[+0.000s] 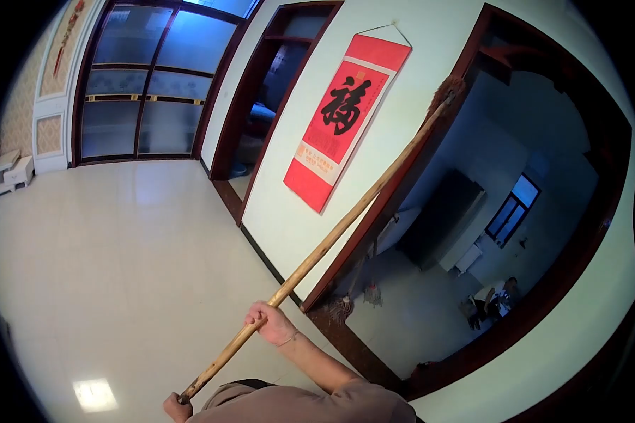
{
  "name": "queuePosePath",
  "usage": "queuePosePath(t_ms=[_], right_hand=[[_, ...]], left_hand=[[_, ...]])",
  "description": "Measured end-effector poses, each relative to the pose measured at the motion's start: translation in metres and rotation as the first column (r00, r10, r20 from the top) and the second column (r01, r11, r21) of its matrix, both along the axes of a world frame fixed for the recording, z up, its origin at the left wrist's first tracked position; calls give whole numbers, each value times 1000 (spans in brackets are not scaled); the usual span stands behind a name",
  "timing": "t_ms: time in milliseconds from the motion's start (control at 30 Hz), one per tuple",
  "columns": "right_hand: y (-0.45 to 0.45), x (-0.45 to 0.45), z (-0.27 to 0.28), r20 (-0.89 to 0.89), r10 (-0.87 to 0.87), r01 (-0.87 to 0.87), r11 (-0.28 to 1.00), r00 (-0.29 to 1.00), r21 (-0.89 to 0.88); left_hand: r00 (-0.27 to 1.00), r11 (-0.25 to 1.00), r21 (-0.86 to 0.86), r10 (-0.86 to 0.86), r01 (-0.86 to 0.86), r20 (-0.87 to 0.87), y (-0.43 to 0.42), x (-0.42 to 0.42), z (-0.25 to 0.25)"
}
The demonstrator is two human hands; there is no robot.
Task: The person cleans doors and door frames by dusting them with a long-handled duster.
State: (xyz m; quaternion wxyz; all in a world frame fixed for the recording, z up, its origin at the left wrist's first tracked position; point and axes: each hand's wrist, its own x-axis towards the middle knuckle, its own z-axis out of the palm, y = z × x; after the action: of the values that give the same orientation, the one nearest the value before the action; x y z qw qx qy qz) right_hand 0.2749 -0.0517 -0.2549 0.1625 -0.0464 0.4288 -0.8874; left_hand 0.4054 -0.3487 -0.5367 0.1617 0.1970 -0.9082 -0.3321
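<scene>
A long-handled broom [339, 231] slants from the lower left to the upper right. Its reddish-brown bristly head [446, 93] is up at the dark red door frame [384, 206]; whether it touches the wood I cannot tell. My right hand [271, 324] wraps round the lower part of the wooden handle. At the handle's bottom end, my left hand [176, 407] is closed on it, partly cut off by the picture's lower edge. A red hanging scroll [346, 123] with a black character is on the wall left of the broom's head.
Through the doorway, a person [499, 299] sits in a dim room with a dark cabinet [441, 218]. A mop-like head [342, 309] rests on the floor by the threshold. Frosted sliding doors [152, 88] stand beyond the shiny tiled floor [127, 247], with a white cabinet [10, 173] at far left.
</scene>
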Motion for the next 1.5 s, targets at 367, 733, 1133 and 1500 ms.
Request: queuePosePath(t_ms=[367, 733, 1133, 1500], right_hand=[[107, -68, 125, -550, -314, 555, 755, 774, 350], [114, -109, 136, -599, -454, 700, 660, 660, 272], [76, -172, 238, -477, -645, 802, 502, 597, 325], [30, -203, 195, -397, -706, 807, 464, 586, 366]], left_hand=[[927, 908, 265, -361, 324, 102, 131, -112, 107], [740, 756, 426, -626, 498, 245, 105, -155, 130], [490, 621, 537, -783, 571, 384, 49, -221, 262], [399, 594, 546, -803, 590, 443, -20, -252, 243]])
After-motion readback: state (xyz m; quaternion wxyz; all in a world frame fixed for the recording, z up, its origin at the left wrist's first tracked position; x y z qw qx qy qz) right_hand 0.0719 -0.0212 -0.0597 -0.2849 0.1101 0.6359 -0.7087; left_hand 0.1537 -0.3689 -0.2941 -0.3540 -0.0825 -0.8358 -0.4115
